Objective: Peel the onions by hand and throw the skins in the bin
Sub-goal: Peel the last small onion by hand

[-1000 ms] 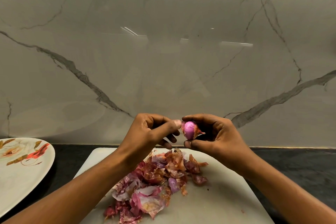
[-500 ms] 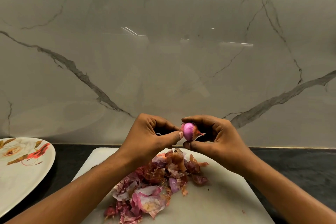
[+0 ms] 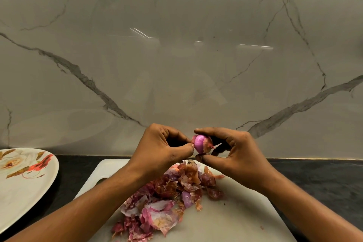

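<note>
While the small onion point(image 3: 200, 143) was held up at six o'clock of the view, just above the far edge of the cutting board point(image 3: 237, 220), the right hand point(image 3: 234, 156) gripped it with the forefinger curled over its top and the thumb beneath. The left hand point(image 3: 163, 149) was curled as well, its thumb and forefinger pinching at the onion's nine o'clock edge; whether a flake of skin lay between them could not be told.

The near face of the onion was bare, glossy and pink. Brown papery skin clung only around its four o'clock side, ending in a dry wisp that pointed toward the right palm.

The step looked close to done for this onion. To finish cleanly, the right hand would best roll the bulb so that the brown patch turned toward the left fingers. The left thumbnail could then catch the loose edge and draw it along the curve toward the wisp, so the skin came off in one piece and not in crumbs. A light grip would do, since the bare flesh looked slippery.

Shed skins point(image 3: 167, 200) lay heaped on the board at six o'clock of the onion, none yet binned, and no bin was in view. A flowered plate point(image 3: 21, 186) sat on the dark counter point(image 3: 318, 177) at eight o'clock.
</note>
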Motion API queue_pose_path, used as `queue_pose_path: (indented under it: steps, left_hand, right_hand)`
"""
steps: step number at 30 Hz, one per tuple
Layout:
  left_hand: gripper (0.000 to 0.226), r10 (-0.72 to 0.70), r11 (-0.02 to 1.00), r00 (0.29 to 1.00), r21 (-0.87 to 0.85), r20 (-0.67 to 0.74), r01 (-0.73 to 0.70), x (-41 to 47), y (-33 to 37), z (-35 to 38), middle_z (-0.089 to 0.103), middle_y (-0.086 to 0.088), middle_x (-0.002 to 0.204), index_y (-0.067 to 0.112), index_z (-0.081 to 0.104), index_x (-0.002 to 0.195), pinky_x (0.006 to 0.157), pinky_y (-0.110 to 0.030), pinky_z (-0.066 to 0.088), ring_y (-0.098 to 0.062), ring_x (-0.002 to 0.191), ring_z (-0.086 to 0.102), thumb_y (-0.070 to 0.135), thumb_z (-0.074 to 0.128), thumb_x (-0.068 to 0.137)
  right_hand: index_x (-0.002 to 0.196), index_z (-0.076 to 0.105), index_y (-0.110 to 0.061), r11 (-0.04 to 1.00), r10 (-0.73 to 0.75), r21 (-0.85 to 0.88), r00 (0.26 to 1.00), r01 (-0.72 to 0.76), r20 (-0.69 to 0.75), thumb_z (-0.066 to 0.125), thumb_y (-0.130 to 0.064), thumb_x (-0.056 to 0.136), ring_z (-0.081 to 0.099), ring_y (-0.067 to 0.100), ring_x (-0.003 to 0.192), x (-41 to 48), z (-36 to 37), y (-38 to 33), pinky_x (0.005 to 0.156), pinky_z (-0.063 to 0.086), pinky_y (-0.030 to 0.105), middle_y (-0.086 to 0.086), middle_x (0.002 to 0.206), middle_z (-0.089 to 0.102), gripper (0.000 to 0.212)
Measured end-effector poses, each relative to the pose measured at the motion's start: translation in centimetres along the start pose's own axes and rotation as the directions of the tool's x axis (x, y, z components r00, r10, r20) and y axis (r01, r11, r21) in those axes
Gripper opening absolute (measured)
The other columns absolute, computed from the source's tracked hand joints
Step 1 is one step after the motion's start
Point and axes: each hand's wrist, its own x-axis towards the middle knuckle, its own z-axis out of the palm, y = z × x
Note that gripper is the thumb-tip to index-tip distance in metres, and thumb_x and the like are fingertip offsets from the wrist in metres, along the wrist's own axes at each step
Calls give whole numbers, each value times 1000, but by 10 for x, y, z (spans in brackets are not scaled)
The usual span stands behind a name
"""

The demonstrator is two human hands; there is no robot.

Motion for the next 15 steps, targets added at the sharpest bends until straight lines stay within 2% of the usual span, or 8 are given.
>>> queue_pose_path:
  steps: [5,9,15]
  left_hand:
    - [9,0,1000,999,-13,-40,0,1,1,-1,75,-8,68,8,82,79,62,-34,63,-19,62,70,4,79,86]
    - [8,-25,998,998,-67,-49,22,2,2,-2,74,-11,70,5,81,81,62,-28,60,-19,62,71,2,78,87]
    - [9,-45,992,997,-121,-58,38,3,3,-1,74,-12,69,5,80,79,62,-27,60,-19,61,71,0,77,86]
  right_hand:
    - [129,71,-25,982,64,176,998,-65,14,91,-12,79,73,13,109,1,1,-2,86,63,29,-15,118,75,55]
    - [127,71,-20,939,109,323,993,-118,44,90,-4,78,74,21,110,2,-1,-1,89,63,33,-9,119,75,55]
    - [121,72,-19,890,173,410,980,-199,98,87,4,79,75,28,102,2,-1,0,84,63,35,1,116,74,51]
